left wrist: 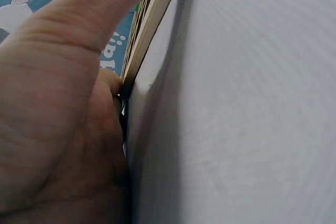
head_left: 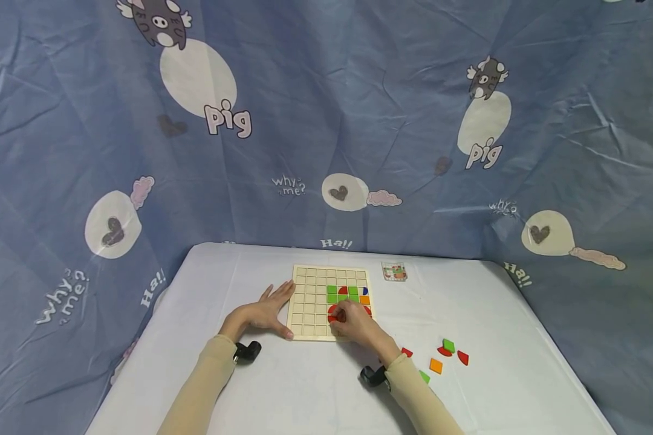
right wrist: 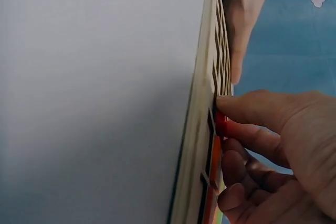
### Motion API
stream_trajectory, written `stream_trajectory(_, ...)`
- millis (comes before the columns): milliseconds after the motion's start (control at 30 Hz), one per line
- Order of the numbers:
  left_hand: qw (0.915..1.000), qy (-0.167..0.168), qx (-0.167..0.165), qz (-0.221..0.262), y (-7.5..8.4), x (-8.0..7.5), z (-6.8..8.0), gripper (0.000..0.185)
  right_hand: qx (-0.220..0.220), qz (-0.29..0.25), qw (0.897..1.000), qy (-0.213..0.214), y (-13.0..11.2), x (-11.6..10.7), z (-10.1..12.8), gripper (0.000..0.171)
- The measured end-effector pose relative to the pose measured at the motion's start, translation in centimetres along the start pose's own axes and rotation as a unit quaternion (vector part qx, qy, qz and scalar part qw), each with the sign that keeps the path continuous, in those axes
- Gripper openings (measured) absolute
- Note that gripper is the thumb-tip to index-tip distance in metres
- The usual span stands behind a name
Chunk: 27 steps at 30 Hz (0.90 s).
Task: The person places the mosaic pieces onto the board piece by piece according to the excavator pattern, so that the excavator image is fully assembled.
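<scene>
A pale wooden grid board [head_left: 307, 302] lies on the table, with green, red, orange and blue tiles in the cells of its right part. My left hand [head_left: 262, 312] is spread along the board's left side, fingertips at the edge and thumb by the near left corner. Over the filled cells, my right hand [head_left: 357, 324] pinches a small red tile [right wrist: 221, 123] between thumb and index finger, right at the grid. The other fingers of that hand are curled close to the tiles. Part of the pattern is hidden beneath it.
Loose tiles lie to the right of the right forearm: an orange square [head_left: 436, 366], a green square [head_left: 448, 345] over a red piece, and a red quarter-round [head_left: 463, 357]. A small printed card [head_left: 394, 272] lies beyond the board's right corner. Patterned blue cloth [head_left: 305, 223] hangs behind the table.
</scene>
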<state>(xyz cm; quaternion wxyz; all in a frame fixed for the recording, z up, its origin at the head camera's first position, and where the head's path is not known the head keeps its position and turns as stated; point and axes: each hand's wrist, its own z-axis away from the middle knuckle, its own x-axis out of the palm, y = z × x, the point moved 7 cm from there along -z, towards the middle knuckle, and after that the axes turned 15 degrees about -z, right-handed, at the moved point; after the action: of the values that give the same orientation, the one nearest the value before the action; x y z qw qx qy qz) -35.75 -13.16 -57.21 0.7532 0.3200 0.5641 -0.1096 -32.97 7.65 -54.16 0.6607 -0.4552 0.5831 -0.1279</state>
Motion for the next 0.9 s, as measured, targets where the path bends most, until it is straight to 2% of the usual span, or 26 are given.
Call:
stream_trajectory(400,1.0,-0.004,-0.004,-0.002,-0.3,0.2,-0.1,0.133,0.0,0.004,1.0,-0.01,0.1,-0.1,-0.6,0.01)
stream_trajectory(633,1.0,-0.003,-0.002,-0.001,-0.1,0.0,0.1,0.133,-0.04,-0.005,0.999,-0.004,-0.4,-0.1,-0.2,0.011)
stream_trajectory(800,1.0,-0.008,-0.003,-0.003,-0.2,0.2,0.0,0.133,-0.004,-0.033,0.999,-0.011,0.0,-0.4,-0.3,0.013)
stream_trajectory(900,0.9999,-0.012,-0.002,-0.007,-0.3,0.3,-0.1,0.133,0.009,-0.053,0.998,0.018,0.4,-1.6,-0.4,0.011)
